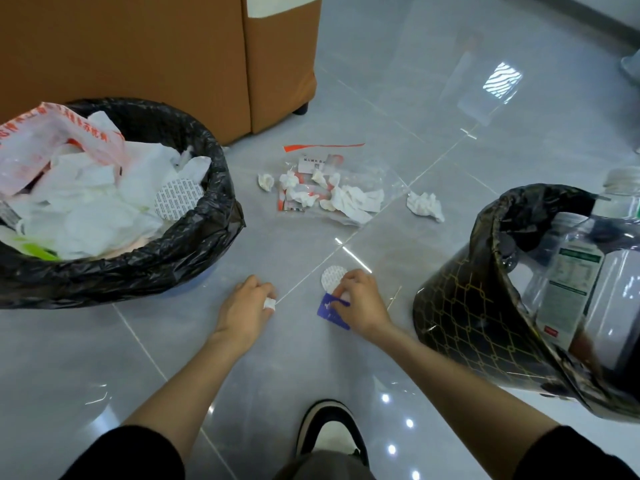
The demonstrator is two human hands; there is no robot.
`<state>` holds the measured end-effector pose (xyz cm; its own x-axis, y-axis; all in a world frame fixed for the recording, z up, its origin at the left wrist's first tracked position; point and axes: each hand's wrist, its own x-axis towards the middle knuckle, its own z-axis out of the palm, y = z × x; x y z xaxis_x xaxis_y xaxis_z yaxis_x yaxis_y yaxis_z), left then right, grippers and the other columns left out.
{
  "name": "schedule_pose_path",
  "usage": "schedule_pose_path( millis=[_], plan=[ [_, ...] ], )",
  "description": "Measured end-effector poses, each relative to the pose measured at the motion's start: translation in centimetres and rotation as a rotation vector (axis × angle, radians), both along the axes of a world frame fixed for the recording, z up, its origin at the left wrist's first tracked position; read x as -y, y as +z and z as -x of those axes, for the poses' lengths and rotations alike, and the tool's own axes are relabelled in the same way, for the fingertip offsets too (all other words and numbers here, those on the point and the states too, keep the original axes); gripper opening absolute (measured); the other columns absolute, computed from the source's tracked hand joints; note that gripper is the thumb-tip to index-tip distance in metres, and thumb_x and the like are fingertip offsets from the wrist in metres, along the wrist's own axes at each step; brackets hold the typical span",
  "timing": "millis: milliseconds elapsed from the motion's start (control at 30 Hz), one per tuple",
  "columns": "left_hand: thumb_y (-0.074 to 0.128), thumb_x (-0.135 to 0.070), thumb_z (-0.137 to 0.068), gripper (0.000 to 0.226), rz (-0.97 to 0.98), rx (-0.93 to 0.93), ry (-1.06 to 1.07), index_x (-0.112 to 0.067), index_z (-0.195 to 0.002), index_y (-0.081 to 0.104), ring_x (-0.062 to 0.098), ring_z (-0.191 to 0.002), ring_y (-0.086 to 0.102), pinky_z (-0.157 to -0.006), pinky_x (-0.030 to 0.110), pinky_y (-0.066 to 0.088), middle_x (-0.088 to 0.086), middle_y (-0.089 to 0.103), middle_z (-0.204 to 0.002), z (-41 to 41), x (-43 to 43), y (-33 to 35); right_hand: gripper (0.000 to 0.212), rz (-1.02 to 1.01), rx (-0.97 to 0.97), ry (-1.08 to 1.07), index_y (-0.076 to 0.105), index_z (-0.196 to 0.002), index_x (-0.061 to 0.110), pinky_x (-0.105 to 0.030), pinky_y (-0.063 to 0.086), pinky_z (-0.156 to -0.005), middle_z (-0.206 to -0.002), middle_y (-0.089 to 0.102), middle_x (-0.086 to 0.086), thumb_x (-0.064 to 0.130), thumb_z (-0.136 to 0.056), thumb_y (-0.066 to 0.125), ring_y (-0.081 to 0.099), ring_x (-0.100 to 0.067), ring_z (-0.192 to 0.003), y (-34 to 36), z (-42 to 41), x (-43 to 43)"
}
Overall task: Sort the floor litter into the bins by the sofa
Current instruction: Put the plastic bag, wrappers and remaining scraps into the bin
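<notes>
Shoe toe (329, 429) sits nearest, betw. the forearms. Left hand (247, 306) pinches a small tissue wad (269, 303) at floor level. Right hand (360, 303), apart from it, curls its fingers over a blue wrapper scrap (327, 313) and a round seal disc (331, 277). Paper bin (221, 188), heaped w/ tissues, is just left of left hand; bottle bin (460, 306) is just right of right hand. More litter, a clear bag (367, 181) w/ crumpled tissues and a loose tissue (425, 206), lies ahead of both hands. For a clean pickup, prob. best to get a fingertip under the flat disc's edge, keep scrap + disc pinched together, then sort each; a similar disc lies in the left-side bin.
</notes>
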<state>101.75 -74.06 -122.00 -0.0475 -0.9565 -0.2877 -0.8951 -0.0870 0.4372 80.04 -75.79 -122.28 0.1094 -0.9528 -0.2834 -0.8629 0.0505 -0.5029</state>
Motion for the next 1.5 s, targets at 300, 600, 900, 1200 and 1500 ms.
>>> schedule_pose_path(
  millis=[300,600,900,1200,1500],
  plan=[
    [0.060,-0.008,-0.084,0.014,0.034,-0.132,0.096,-0.011,-0.096,0.067,0.027,-0.095,0.057,-0.084,0.033,0.046,0.009,0.057,-0.099,-0.3,-1.3,-0.4,0.012,-0.111,0.087,-0.077,0.066,-0.084,0.016,-0.023,0.042,-0.088,-0.107,0.036,0.001,0.013,-0.076,0.074,0.048,-0.018,-0.099,1.1,-1.3,-0.3],
    [0.068,-0.009,-0.079,0.040,0.072,-0.334,0.313,-0.011,-0.116,0.056,0.024,-0.100,0.058,-0.085,0.029,0.043,0.006,0.061,-0.109,-0.9,-1.1,-0.4,0.044,-0.127,0.230,-0.051,0.045,-0.099,0.014,-0.016,0.034,-0.059,-0.104,0.049,-0.005,0.000,-0.070,0.075,0.047,-0.017,-0.090,2.2,-2.1,1.3],
    [0.066,-0.011,-0.083,0.051,0.013,-0.190,0.107,-0.013,-0.131,0.049,0.023,-0.116,0.052,-0.099,0.034,0.041,0.007,0.046,-0.128,-0.3,1.1,-0.5,0.068,-0.197,-0.040,0.025,0.042,-0.133,0.011,-0.017,0.035,-0.085,-0.132,0.035,-0.011,0.021,-0.076,0.077,0.049,-0.024,-0.114,1.9,-3.0,2.1],
    [0.063,-0.008,-0.084,0.025,-0.008,-0.072,0.180,-0.008,-0.109,0.064,0.028,-0.106,0.057,-0.089,0.032,0.044,0.013,0.061,-0.115,0.5,1.9,-0.7,0.055,-0.104,-0.185,0.003,0.048,-0.122,0.007,-0.033,0.038,-0.096,-0.126,0.042,-0.011,0.037,-0.081,0.070,0.038,-0.028,-0.121,1.6,-3.2,1.0],
    [0.042,0.009,-0.086,0.034,-0.073,0.083,0.019,-0.002,-0.113,0.058,0.031,-0.109,0.056,-0.090,0.033,0.046,0.017,0.059,-0.118,0.7,1.8,-0.5,0.037,-0.160,-0.093,-0.019,0.044,-0.115,0.009,-0.031,0.041,-0.075,-0.115,0.055,-0.013,0.016,-0.084,0.063,0.055,-0.030,-0.099,1.6,-4.0,-0.4]
  ],
)
